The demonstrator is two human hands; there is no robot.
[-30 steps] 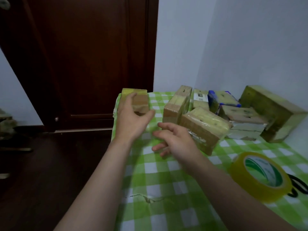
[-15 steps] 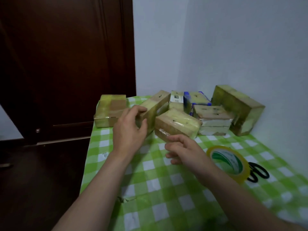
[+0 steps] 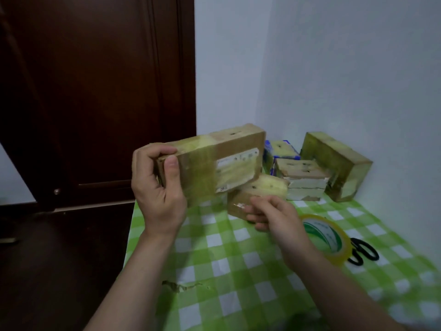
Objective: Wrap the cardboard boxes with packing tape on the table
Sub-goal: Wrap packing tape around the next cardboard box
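My left hand [image 3: 158, 187] grips the near end of a long cardboard box [image 3: 214, 163] partly covered in yellowish tape, and holds it in the air above the table [image 3: 238, 271]. A white label shows on the box's side. My right hand [image 3: 274, 217] hovers low over the green checked cloth with loosely curled fingers that hold nothing, just in front of a smaller taped box [image 3: 259, 192]. A roll of yellow packing tape [image 3: 327, 237] lies flat to the right of that hand.
Several more taped boxes are piled in the far corner, among them a big one [image 3: 338, 163] leaning on the wall, a white-sided one [image 3: 303, 180] and a blue one [image 3: 281, 149]. Black scissors [image 3: 362, 252] lie beside the tape. A dark door [image 3: 95, 91] stands left.
My left hand has taken hold of the long box and lifted it off the table toward me. My right hand has stayed near the smaller box.
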